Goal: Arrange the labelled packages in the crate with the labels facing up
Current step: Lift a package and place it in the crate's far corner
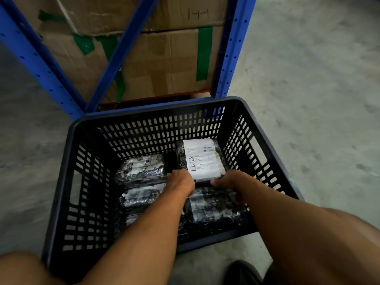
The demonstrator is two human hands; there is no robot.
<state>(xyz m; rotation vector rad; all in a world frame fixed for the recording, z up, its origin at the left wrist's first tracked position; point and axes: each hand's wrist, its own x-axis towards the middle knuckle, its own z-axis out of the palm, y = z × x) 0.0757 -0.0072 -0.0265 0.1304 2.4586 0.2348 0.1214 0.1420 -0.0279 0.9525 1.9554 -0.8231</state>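
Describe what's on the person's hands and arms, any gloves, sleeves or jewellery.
Both the left hand and right hand are bare, with no gloves. Both forearms are uncovered as far as the frame shows, no sleeves. No watch, ring or wristband is visible, though the picture is slightly blurred.

Black plastic crate [265,128] w/ a grid of slotted holes. Packages inside: glossy black wrap; far-right package [200,159] has a white label [202,161] w/ black print & barcode. Blue metal rack [230,50] w/ punched holes. Brown cardboard boxes [160,64], green tape strips. Grey mottled concrete floor [318,79].
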